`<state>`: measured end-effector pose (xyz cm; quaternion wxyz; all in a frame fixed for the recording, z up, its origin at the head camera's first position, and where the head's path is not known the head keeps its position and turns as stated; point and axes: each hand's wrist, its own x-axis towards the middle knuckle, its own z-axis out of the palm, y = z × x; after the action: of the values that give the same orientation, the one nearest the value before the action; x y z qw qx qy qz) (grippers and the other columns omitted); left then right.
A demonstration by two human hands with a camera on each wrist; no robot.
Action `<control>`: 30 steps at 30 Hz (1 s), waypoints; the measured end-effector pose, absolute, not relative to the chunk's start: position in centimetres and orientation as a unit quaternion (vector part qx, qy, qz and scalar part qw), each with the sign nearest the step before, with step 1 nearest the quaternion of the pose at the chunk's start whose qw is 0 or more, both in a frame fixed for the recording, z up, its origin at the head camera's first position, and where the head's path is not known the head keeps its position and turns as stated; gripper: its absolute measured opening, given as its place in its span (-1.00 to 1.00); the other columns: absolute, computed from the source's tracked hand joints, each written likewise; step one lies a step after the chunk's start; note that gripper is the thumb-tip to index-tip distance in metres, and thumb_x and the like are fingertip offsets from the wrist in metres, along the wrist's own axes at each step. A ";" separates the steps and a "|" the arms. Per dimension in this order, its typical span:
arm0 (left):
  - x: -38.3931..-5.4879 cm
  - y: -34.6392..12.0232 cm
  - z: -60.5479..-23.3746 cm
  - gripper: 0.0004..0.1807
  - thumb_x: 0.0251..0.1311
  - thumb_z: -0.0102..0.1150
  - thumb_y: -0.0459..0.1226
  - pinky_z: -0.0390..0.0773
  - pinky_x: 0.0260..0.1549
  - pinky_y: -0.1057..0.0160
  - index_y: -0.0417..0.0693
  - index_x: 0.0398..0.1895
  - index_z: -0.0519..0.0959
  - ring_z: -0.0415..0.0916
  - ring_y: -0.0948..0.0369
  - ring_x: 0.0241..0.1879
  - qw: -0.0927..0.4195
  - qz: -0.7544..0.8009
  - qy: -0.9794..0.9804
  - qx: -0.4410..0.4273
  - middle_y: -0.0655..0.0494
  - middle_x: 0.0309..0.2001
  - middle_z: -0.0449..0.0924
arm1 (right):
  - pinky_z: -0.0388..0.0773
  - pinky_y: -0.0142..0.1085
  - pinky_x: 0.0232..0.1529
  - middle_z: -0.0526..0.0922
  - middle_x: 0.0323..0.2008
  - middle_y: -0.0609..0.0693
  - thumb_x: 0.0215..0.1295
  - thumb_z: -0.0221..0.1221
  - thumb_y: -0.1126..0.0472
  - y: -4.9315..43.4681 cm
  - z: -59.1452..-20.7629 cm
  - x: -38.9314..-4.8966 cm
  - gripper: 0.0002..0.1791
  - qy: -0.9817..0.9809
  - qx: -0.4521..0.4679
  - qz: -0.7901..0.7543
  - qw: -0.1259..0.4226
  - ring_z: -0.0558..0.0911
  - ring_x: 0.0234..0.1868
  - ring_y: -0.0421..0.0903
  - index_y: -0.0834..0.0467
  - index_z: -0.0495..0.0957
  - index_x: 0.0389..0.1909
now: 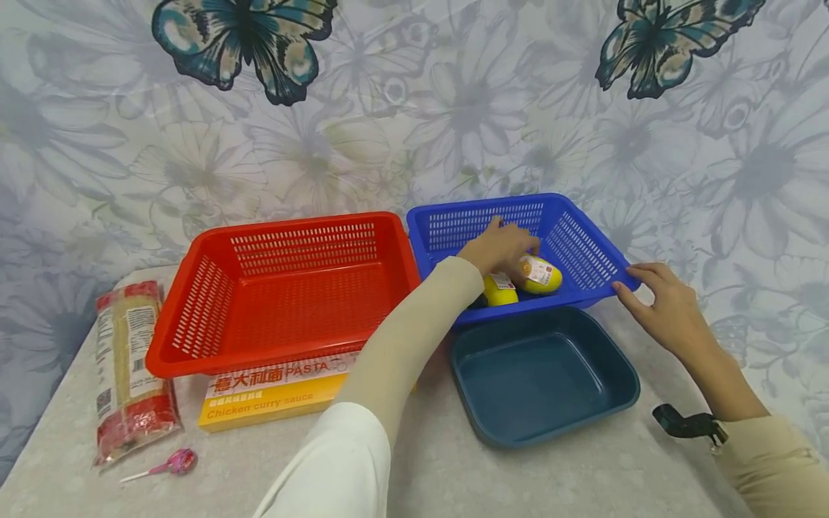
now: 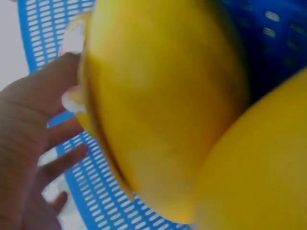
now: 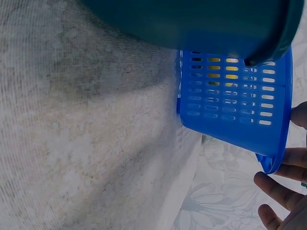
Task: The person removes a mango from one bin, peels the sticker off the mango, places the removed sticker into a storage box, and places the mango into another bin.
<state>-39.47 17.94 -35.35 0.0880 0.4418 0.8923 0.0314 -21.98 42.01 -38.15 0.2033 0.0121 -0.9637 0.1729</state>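
My left hand (image 1: 501, 248) reaches down into the blue basket (image 1: 586, 248) and grips the left end of a yellow egg-shaped item (image 1: 547, 280) with a white label. Close beside it lies a second yellow item (image 1: 500, 291), also labelled. In the left wrist view, the gripped yellow item (image 2: 158, 110) looms large, and the left hand (image 2: 29, 129) meets its edge with some fingers spread clear. On the basket's right corner, my right hand (image 1: 667, 306) pinches the rim. The right wrist view shows thumb and fingers around the basket's rim (image 3: 285, 96).
Left of the blue basket stands a red basket (image 1: 311, 295), with a yellow pasta box (image 1: 272, 399) at its front. A dark teal tray (image 1: 540, 381) sits before the blue basket. Farther left lie a noodle pack (image 1: 132, 360) and a lollipop (image 1: 181, 461). A patterned cloth (image 1: 466, 108) hangs behind.
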 end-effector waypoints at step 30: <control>-41.3 17.8 -36.9 -0.29 0.12 0.38 0.08 -0.08 0.44 -0.16 0.18 0.36 0.45 0.37 0.20 0.21 0.077 0.092 0.912 0.393 0.25 0.18 0.51 | 0.35 0.33 0.12 0.45 0.14 0.36 0.44 0.16 0.11 42.1 -39.3 -22.4 -0.49 -0.948 0.026 0.212 0.238 0.43 0.17 0.39 0.49 0.48 0.14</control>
<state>-41.27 17.83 -36.89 0.0774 0.3932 0.9115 0.0922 -22.38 42.07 -39.29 0.2378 0.0263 -0.9475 0.2122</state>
